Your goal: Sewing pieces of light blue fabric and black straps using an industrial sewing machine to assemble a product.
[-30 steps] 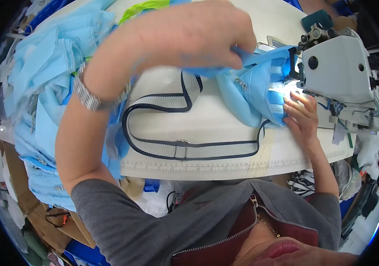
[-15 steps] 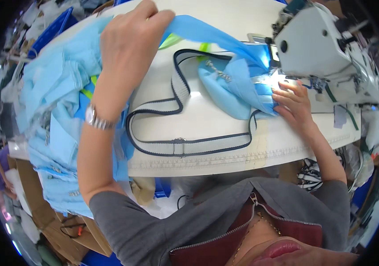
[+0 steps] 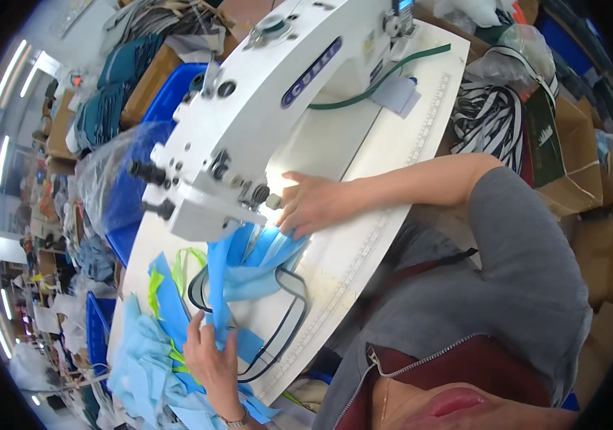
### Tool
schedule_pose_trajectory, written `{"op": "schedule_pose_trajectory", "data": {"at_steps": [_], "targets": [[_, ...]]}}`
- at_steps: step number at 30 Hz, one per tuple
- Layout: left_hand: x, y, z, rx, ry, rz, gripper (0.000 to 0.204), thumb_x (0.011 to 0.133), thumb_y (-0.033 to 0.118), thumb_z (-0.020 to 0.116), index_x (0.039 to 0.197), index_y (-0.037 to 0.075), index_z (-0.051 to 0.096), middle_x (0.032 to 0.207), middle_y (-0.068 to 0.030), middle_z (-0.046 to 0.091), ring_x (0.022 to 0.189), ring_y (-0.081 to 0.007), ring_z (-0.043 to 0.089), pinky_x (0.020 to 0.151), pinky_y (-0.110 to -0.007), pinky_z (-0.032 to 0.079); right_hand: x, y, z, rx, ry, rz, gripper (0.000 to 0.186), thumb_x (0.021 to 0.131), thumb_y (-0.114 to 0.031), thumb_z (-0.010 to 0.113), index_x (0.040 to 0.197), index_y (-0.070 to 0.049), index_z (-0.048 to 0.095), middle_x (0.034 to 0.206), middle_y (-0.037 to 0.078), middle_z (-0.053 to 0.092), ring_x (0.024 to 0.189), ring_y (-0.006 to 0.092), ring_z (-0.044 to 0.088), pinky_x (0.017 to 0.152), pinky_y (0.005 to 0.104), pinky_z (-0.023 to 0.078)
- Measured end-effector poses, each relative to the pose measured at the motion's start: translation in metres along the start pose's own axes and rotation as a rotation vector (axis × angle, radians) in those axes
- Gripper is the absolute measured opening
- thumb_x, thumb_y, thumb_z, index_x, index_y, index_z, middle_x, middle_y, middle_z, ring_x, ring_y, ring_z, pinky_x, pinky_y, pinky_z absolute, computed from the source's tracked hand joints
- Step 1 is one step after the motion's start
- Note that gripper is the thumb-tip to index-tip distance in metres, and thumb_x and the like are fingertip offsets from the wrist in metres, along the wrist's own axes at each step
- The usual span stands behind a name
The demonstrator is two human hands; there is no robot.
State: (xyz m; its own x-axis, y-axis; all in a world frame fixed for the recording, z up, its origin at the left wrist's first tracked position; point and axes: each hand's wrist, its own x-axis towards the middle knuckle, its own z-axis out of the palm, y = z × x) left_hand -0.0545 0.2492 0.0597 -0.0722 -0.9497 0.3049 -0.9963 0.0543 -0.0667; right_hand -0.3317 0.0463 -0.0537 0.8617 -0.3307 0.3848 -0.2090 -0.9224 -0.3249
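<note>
A light-blue fabric piece (image 3: 253, 279) lies under the head of a white sewing machine (image 3: 271, 107). My right hand (image 3: 321, 204) rests beside the lit needle area, its fingers spread out flat against the fabric edge; the needle itself is hidden. A brighter blue fabric strip (image 3: 217, 287) runs from the machine toward me, and my left hand (image 3: 213, 362) has its lower end between fingers and thumb. Around that hand lie a pale grey webbing strap with dark edges (image 3: 285, 330) and a heap of light-blue fabric (image 3: 141, 355) with lime-green strips (image 3: 156, 290).
The white table (image 3: 364, 236) has a ruler scale along its near edge. A dark-green strip (image 3: 392, 75) lies past the machine arm. Blue bins (image 3: 98, 326) stand beyond the far side. Striped webbing (image 3: 493, 115) and a cardboard box (image 3: 575, 154) sit at the right.
The view has swung round, showing more of the machine and room. My left hand has come down from its raised position with the blue strip. My right hand stays by the needle area.
</note>
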Motion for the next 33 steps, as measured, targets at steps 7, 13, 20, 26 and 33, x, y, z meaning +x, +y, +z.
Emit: {"op": "schedule_pose_trajectory", "data": {"at_steps": [7,13,20,26,33], "targets": [[0.010,-0.017,0.019,-0.574,-0.369,-0.305,0.026,0.079,0.021,0.068,0.091,0.000,0.060,0.092,-0.0125,0.059,0.087,-0.0316,0.053,0.078,-0.039,0.042,-0.002,-0.007,-0.005,0.065,-0.027,0.019,0.023,0.083,-0.032,0.063,0.101,-0.018,0.067,0.112,-0.004,0.067,0.115,0.0221,0.053,0.108,0.0590,0.021],[0.027,-0.002,0.027,-0.139,-0.317,-0.159,0.020,0.074,0.015,0.071,0.081,0.002,0.058,0.081,-0.0137,0.058,0.083,-0.0328,0.053,0.074,-0.041,0.041,0.003,-0.005,-0.011,0.046,-0.080,-0.005,0.021,0.085,-0.032,0.061,0.098,-0.017,0.068,0.108,-0.003,0.067,0.114,0.0229,0.053,0.108,0.0604,0.021],[0.037,0.011,0.007,0.073,-0.159,-0.313,0.016,0.075,0.007,0.066,0.089,0.003,0.059,0.083,-0.0175,0.065,0.079,-0.0380,0.061,0.067,-0.046,0.045,0.002,0.001,0.000,0.035,-0.004,-0.042,0.021,0.085,-0.035,0.060,0.091,-0.017,0.069,0.093,-0.001,0.068,0.108,0.0233,0.055,0.108,0.0604,0.021],[0.020,0.017,-0.024,0.210,-0.050,-0.289,0.019,0.076,0.001,0.061,0.095,0.004,0.059,0.085,-0.0160,0.066,0.079,-0.0367,0.063,0.067,-0.045,0.045,0.005,-0.002,-0.002,0.036,-0.017,-0.017,0.020,0.084,-0.034,0.060,0.088,-0.018,0.070,0.085,0.003,0.066,0.104,0.0238,0.056,0.108,0.0586,0.021],[-0.006,0.023,-0.056,0.359,-0.078,-0.195,0.040,0.077,-0.006,0.053,0.113,0.008,0.063,0.100,-0.0140,0.067,0.088,-0.0316,0.063,0.073,-0.040,0.043,0.004,-0.003,-0.005,0.027,-0.057,0.015,0.019,0.084,-0.032,0.059,0.087,-0.017,0.070,0.086,0.005,0.067,0.106,0.0251,0.055,0.110,0.0568,0.019]]}}
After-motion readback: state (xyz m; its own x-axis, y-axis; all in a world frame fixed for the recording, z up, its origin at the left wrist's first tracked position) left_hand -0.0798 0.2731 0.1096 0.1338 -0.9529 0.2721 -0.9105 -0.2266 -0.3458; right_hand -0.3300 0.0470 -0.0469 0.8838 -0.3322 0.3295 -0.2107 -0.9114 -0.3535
